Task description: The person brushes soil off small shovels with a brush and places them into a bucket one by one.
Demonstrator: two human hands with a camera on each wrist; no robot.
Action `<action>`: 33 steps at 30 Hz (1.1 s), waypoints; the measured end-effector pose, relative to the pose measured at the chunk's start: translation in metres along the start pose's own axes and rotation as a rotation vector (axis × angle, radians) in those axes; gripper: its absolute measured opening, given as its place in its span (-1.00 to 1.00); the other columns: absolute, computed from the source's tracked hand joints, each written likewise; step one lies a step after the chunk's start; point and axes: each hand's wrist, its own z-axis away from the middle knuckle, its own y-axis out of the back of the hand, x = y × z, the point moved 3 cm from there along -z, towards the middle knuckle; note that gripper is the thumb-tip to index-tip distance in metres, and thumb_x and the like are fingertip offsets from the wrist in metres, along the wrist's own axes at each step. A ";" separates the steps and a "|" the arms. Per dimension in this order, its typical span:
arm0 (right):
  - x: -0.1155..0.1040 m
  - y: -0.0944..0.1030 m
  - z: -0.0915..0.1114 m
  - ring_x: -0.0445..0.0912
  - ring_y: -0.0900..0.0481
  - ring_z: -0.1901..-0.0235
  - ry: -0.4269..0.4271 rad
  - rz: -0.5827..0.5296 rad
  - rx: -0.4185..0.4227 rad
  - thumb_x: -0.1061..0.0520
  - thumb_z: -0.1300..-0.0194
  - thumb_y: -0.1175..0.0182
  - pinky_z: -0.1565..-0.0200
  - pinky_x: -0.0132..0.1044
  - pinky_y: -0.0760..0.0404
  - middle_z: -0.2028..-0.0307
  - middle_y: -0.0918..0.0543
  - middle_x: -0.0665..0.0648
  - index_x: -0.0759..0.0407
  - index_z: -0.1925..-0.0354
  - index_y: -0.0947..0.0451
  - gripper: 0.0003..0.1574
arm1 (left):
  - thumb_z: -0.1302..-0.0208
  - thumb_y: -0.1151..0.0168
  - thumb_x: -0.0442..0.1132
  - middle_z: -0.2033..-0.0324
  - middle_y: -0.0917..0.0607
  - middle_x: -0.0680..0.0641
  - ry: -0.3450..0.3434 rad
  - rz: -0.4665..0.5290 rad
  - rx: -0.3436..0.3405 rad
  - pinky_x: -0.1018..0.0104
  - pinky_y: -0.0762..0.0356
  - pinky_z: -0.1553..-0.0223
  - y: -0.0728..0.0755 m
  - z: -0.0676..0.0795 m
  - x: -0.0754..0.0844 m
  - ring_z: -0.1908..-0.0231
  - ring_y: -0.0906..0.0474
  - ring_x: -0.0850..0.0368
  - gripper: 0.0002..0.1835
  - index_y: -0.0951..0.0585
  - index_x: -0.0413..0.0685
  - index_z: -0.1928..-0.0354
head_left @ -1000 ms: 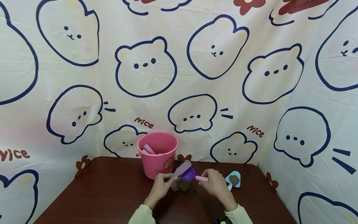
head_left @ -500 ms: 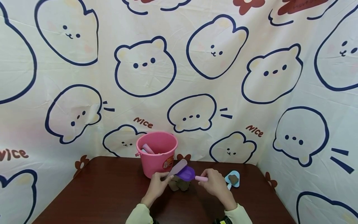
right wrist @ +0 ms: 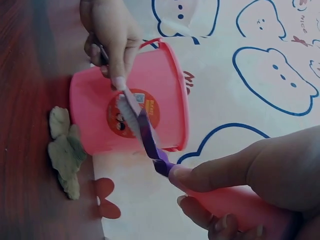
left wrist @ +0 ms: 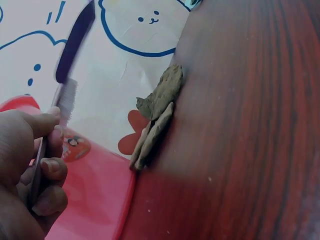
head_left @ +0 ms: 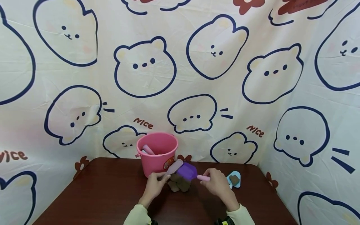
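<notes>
At lower centre, the purple shovel [head_left: 187, 171], blade leftward, is gripped by the right hand [head_left: 216, 182]; the brush [head_left: 174, 167] (slanted up-right) is gripped by the left hand [head_left: 154, 185]

1. Scoop [head_left: 187, 171]: purple pan, pink handle [head_left: 203, 177].
2. Brush [head_left: 174, 167], left of it: mauve-pink back, white bristles [right wrist: 129, 118].
3. Lumps [head_left: 180, 183], near side: greyish brown.
4. Bucket [head_left: 153, 164], far: solid pink; round red-orange label [right wrist: 150, 109].
5. Small tray [head_left: 234, 172], right: pale blue; clump [head_left: 234, 179] on it brown.
6. Table [head_left: 112, 193]: dark reddish brown, streaked grain.
7. Backdrop [head_left: 182, 87]: cream, navy-outlined animal heads, rust-red flowers and "Nice" lettering.
8. Sleeves [head_left: 137, 215]: pale yellow.
</notes>
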 end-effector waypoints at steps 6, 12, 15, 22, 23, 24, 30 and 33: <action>0.003 0.008 0.000 -0.10 -0.54 0.46 -0.010 -0.017 -0.001 0.11 -0.13 -0.53 0.34 -0.14 -0.57 0.40 -0.67 0.05 0.19 0.28 -0.64 -0.72 | -0.35 -0.37 -0.23 0.59 -0.57 0.01 0.004 0.009 0.028 0.44 -0.28 0.49 0.001 -0.001 0.001 0.55 -0.36 0.29 -0.87 -0.77 -0.14 0.28; 0.007 0.011 0.000 -0.09 -0.53 0.44 -0.027 0.004 -0.010 0.08 -0.17 -0.50 0.36 -0.15 -0.56 0.39 -0.66 0.04 0.20 0.22 -0.64 -0.69 | -0.35 -0.37 -0.22 0.58 -0.59 -0.11 0.004 0.044 0.032 0.44 -0.29 0.49 0.002 -0.001 0.004 0.56 -0.38 0.27 -0.90 -0.76 -0.07 0.31; 0.008 0.011 0.001 -0.09 -0.50 0.47 -0.023 0.002 -0.017 0.07 -0.21 -0.47 0.39 -0.18 -0.52 0.42 -0.64 0.04 0.22 0.20 -0.64 -0.70 | -0.35 -0.36 -0.22 0.57 -0.59 -0.11 0.002 0.054 0.035 0.44 -0.31 0.48 0.002 -0.001 0.006 0.55 -0.39 0.26 -0.90 -0.77 -0.09 0.29; 0.011 0.002 0.000 -0.11 -0.45 0.59 -0.024 -0.065 -0.065 -0.05 -0.43 -0.27 0.52 -0.23 -0.43 0.61 -0.53 0.03 0.19 0.35 -0.64 -0.66 | -0.37 -0.35 -0.22 0.55 -0.61 -0.14 -0.021 0.064 0.034 0.44 -0.35 0.47 0.003 -0.001 0.014 0.52 -0.41 0.26 -0.90 -0.78 -0.06 0.26; 0.012 0.001 -0.001 -0.11 -0.45 0.60 -0.029 -0.072 -0.073 -0.08 -0.46 -0.23 0.53 -0.24 -0.41 0.62 -0.53 0.03 0.19 0.38 -0.63 -0.60 | -0.37 -0.35 -0.22 0.56 -0.60 -0.12 -0.022 0.065 0.036 0.44 -0.36 0.47 0.003 -0.002 0.015 0.52 -0.42 0.26 -0.90 -0.77 -0.05 0.27; 0.012 0.000 -0.001 -0.11 -0.43 0.61 -0.033 -0.076 -0.080 -0.10 -0.48 -0.20 0.55 -0.25 -0.39 0.64 -0.52 0.03 0.19 0.42 -0.61 -0.56 | -0.37 -0.35 -0.22 0.57 -0.60 -0.10 -0.018 0.068 0.038 0.44 -0.35 0.46 0.003 -0.002 0.016 0.52 -0.42 0.27 -0.90 -0.77 -0.05 0.28; 0.015 -0.009 -0.004 -0.14 -0.35 0.68 -0.048 -0.093 -0.124 -0.08 -0.58 -0.04 0.62 -0.31 -0.28 0.66 -0.50 0.03 0.16 0.43 -0.56 -0.52 | -0.37 -0.35 -0.22 0.57 -0.57 -0.01 -0.037 0.069 0.040 0.44 -0.36 0.45 0.003 -0.001 0.025 0.49 -0.43 0.25 -0.90 -0.78 -0.06 0.23; 0.017 -0.014 -0.006 -0.15 -0.31 0.69 -0.040 -0.132 -0.139 -0.01 -0.61 0.02 0.62 -0.32 -0.26 0.66 -0.47 0.03 0.20 0.39 -0.57 -0.53 | -0.36 -0.36 -0.21 0.50 -0.65 -0.03 -0.044 0.089 0.041 0.44 -0.38 0.44 0.002 0.000 0.029 0.47 -0.45 0.25 -0.86 -0.79 -0.08 0.17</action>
